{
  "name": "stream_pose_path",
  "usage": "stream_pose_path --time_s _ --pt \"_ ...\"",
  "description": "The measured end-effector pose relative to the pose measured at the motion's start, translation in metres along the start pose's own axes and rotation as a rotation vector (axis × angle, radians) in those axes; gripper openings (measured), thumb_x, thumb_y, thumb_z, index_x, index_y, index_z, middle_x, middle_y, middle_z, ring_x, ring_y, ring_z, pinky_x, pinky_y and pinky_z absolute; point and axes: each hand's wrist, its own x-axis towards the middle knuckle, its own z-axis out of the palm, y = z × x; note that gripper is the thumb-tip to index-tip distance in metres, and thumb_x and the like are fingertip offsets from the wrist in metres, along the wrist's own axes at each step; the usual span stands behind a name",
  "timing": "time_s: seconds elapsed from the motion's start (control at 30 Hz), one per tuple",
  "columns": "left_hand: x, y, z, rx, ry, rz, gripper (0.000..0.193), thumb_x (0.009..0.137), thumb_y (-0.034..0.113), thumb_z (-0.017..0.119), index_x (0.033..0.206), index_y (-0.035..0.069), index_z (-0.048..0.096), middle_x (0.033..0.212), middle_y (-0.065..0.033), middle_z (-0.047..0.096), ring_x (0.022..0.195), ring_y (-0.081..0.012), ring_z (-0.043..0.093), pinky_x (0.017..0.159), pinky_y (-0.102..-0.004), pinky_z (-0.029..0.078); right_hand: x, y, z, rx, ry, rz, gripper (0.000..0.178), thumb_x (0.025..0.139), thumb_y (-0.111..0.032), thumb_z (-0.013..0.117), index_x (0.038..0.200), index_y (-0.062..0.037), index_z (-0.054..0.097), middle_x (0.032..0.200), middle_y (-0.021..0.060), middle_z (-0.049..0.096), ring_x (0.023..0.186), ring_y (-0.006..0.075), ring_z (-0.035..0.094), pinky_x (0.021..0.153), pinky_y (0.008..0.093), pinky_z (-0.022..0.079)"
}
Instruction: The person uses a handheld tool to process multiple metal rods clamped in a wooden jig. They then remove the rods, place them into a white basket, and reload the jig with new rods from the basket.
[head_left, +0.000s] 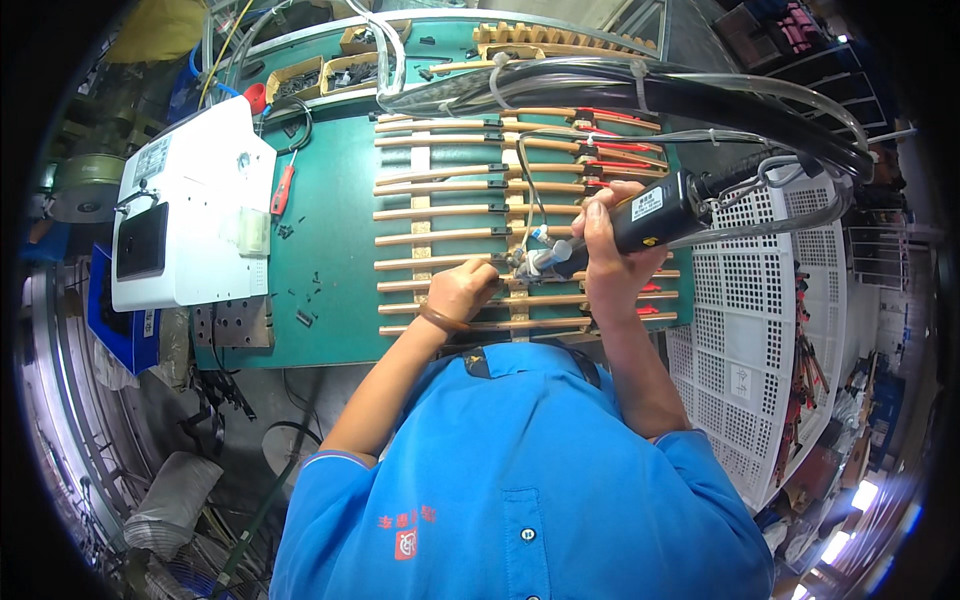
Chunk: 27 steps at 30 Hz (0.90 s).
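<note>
My right hand (612, 250) is wrapped round a black handheld power screwdriver (650, 212), which lies slanted with its metal nose (545, 262) pointing down and left. That nose is over a row of copper-coloured rods (425, 237) with black clips at their middles and red parts toward their right ends. Close beside the nose, my left hand (460, 293) is closed at one of the rods, its fingertips pinched together near a clip; what they grip is hidden. A brown bangle circles the left wrist.
Wooden strips (421, 226) support the rods on a green table (335, 215). A white machine (190, 215) and red-handled screwdriver (284, 190) are at left. Thick black hoses (600, 85) arch overhead. White perforated crates (745, 330) stand right; small boxes of black parts (350, 75) sit behind.
</note>
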Motion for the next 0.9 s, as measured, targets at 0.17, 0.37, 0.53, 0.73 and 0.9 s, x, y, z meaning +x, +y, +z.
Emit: stream_pose_path --time_s 0.17,0.37,0.53,0.73,0.9 --pt "0.005 -0.004 0.015 0.159 -0.029 0.09 0.022 0.067 0.017 0.075 0.083 0.01 0.063 0.083 -0.007 0.057 0.08 -0.0251 0.057 0.069 -0.0356 0.048 -0.003 0.003 0.007 -0.019 0.012 -0.02 0.031 0.082 0.011 0.053 0.11 -0.0008 0.047 0.084 0.0063 0.056 0.066 0.0104 0.055 0.062 0.0253 0.05" --pt "0.004 -0.006 0.023 0.113 0.023 0.104 0.017 0.068 0.016 0.072 0.083 0.012 0.065 0.081 -0.0049 0.054 0.078 -0.0241 0.055 0.066 -0.0362 0.047 -0.007 0.02 0.0 -0.015 -0.016 -0.049 0.039 0.08 0.016 0.057 0.113 -0.0027 0.048 0.095 0.0051 0.054 0.079 0.0072 0.054 0.068 0.0217 0.05" --pt "0.003 -0.007 0.025 0.122 0.03 0.093 0.016 0.069 0.015 0.071 0.083 0.011 0.065 0.083 -0.0048 0.055 0.08 -0.0239 0.056 0.066 -0.0357 0.047 -0.01 0.028 -0.002 0.013 -0.017 -0.062 0.039 0.08 0.016 0.057 0.113 -0.0023 0.048 0.096 0.0055 0.053 0.08 0.0074 0.054 0.069 0.0212 0.05" --pt "0.005 -0.003 0.022 0.139 0.032 0.093 0.014 0.07 0.016 0.071 0.082 0.011 0.065 0.083 -0.005 0.055 0.08 -0.024 0.056 0.068 -0.0359 0.047 -0.011 0.027 -0.002 0.02 -0.012 -0.078 0.038 0.08 0.016 0.056 0.112 -0.0019 0.047 0.095 0.0054 0.053 0.079 0.0072 0.053 0.069 0.0223 0.049" --pt "0.005 0.0 0.021 0.167 0.027 0.068 0.013 0.069 0.017 0.071 0.079 0.011 0.064 0.084 -0.005 0.055 0.081 -0.0243 0.056 0.069 -0.0363 0.046 -0.011 0.027 -0.001 -0.077 -0.009 -0.118 0.032 0.082 0.014 0.053 0.11 -0.002 0.047 0.088 0.0059 0.054 0.07 0.0103 0.054 0.063 0.0254 0.051"
